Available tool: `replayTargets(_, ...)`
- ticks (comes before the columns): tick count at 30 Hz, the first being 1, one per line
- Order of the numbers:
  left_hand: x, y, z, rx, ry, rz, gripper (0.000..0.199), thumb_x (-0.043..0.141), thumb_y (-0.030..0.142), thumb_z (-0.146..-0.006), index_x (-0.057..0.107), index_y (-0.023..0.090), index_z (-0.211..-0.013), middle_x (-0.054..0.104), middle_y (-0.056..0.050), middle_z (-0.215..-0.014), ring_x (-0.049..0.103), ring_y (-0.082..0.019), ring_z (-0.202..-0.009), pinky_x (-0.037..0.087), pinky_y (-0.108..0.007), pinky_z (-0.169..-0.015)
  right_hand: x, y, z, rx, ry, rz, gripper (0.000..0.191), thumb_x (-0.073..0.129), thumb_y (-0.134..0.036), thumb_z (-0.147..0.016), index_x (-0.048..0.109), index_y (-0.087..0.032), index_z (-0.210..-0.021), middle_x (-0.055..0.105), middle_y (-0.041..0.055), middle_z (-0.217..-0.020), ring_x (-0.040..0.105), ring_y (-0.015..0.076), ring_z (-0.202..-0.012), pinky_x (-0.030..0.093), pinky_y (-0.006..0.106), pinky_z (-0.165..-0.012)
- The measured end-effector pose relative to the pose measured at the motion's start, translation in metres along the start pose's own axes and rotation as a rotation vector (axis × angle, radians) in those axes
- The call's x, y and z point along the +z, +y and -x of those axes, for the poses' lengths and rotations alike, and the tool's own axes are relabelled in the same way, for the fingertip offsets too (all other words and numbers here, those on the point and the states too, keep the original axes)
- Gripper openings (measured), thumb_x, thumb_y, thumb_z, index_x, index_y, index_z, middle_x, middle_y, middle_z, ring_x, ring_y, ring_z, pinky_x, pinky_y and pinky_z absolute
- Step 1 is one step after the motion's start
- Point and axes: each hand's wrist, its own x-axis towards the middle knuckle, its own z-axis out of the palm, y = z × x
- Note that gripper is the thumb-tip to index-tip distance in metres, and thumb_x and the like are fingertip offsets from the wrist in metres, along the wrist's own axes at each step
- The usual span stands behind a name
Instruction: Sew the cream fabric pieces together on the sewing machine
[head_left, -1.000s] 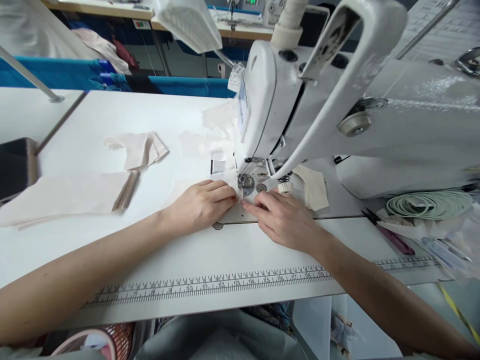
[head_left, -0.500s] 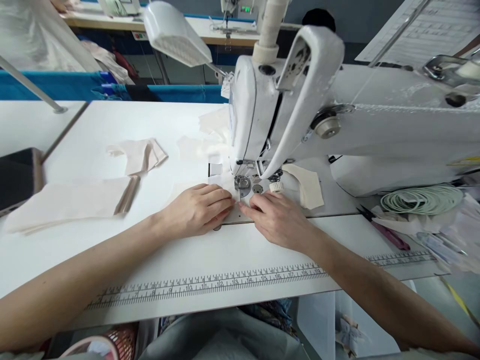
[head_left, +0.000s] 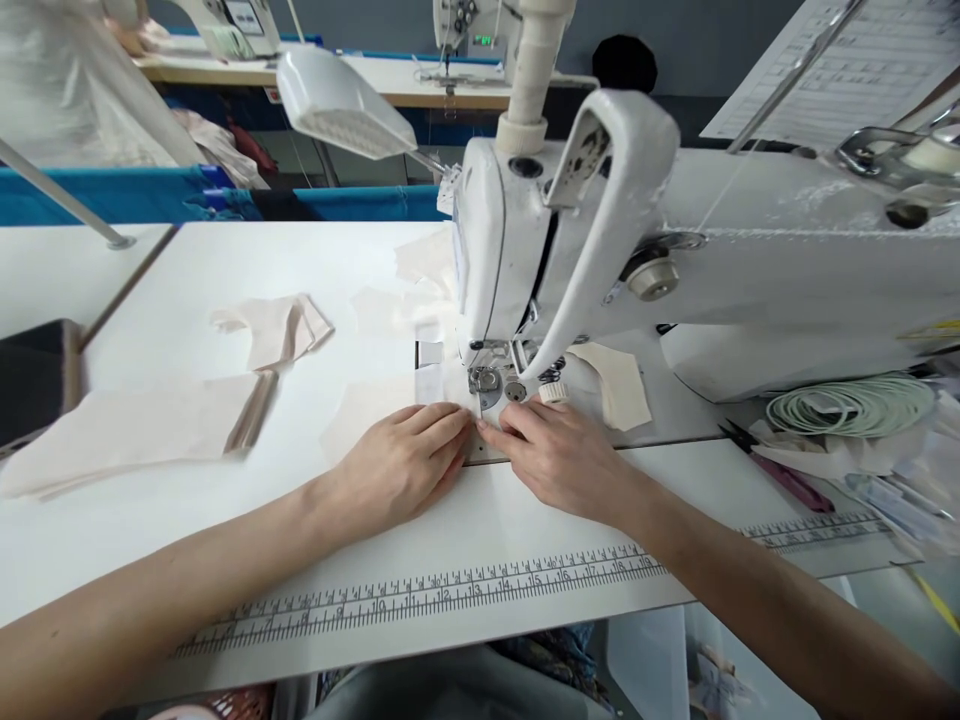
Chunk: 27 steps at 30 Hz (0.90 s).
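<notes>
A pale fabric piece (head_left: 364, 408) lies on the sewing machine bed, its edge running to the presser foot (head_left: 486, 380). My left hand (head_left: 411, 462) rests on that fabric left of the foot, fingers pressed together and fingertips at its edge. Just right of the foot, my right hand (head_left: 559, 455) is closed, its thumb and forefinger at the same edge. Most of the fabric between the hands is covered by fingers. The white sewing machine (head_left: 495, 250) stands over both hands. Beside the right hand lies a cream curved fabric piece (head_left: 619, 385).
At left are a fabric stack (head_left: 142, 430), folded fabric pieces (head_left: 277, 330) and a dark box (head_left: 34, 380). Thread snips (head_left: 787, 480) and a pale green cord coil (head_left: 851, 408) lie at right. A printed ruler (head_left: 450, 597) runs along the front edge. A lamp (head_left: 341, 105) hangs above.
The whole view has shifted, so the table and machine sit lower in the picture. More fabric shows left of my left hand, which has moved slightly towards me. Both hands stay at the presser foot.
</notes>
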Motion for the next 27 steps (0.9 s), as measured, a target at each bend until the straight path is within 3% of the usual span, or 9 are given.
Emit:
replayTargets(16,0.006,-0.007,-0.002,-0.03,0.009,-0.003,0.026,0.045,0.013,-0.093,0.064,0.005,-0.109,0.068,-0.014,-0.114,0.065,-0.025,-0.105,0.058,-0.038,-0.086,0.0,0.005,-0.004,0.031,-0.063,0.064,0.035,0.045,-0.009,-0.089,0.06,-0.012,-0.12,0.056,0.0051,-0.083,0.05,0.0173,-0.076,0.035,0.031,-0.068)
replayTargets(27,0.013,-0.017,-0.004,-0.072,0.031,0.009,0.029,0.045,0.015,-0.093,0.063,0.004,-0.113,0.068,-0.015,-0.114,0.064,-0.026,-0.105,0.057,-0.038,-0.085,0.002,0.005,-0.009,0.095,-0.021,0.099,0.04,0.044,-0.009,-0.088,0.057,-0.01,-0.126,0.063,0.0067,-0.086,0.054,0.0176,-0.076,0.038,0.032,-0.071)
